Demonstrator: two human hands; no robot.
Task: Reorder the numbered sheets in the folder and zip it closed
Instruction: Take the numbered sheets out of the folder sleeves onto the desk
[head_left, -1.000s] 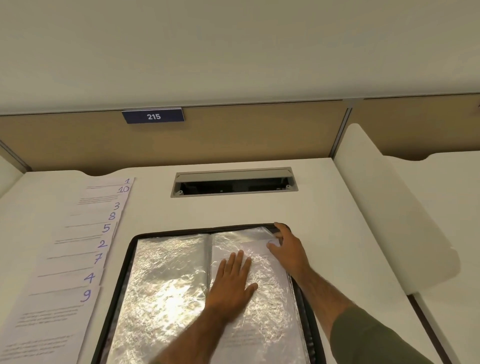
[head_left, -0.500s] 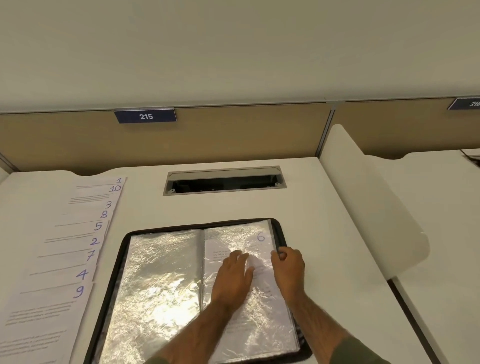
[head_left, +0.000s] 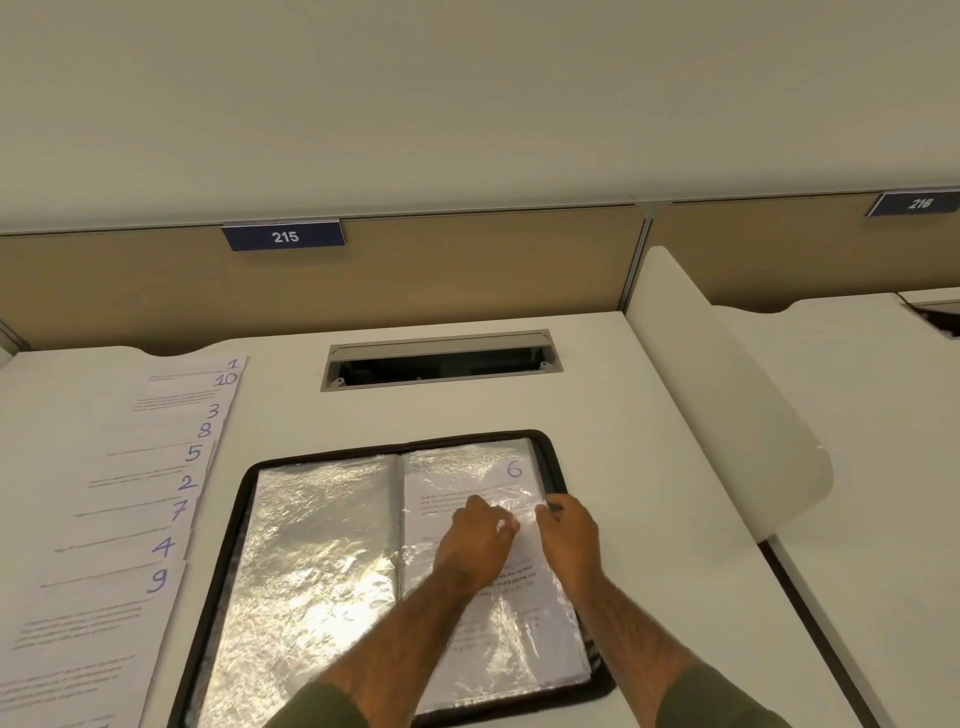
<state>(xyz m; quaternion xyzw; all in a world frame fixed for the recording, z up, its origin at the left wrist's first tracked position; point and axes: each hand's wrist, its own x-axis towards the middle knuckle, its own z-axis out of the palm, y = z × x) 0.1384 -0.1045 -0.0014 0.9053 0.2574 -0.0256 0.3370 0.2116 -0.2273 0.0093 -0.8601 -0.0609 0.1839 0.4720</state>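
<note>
Desk's (head_left: 623, 415) open folder (head_left: 234, 545) holds sheet 6 (head_left: 467, 473); left hand (head_left: 475, 545), right hand (head_left: 569, 538) pinch its sleeve (head_left: 519, 644)

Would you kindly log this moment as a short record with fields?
folder: open flat on the desk, unzipped
right page: sheet 6 in a plastic sleeve
left hand: on that sleeve, grip unclear
right hand: grips the sleeve's outer edge
loose sheets: fanned at left, reading 1, 10, 3, 8, 5, 2, 7, 4, 9
</note>
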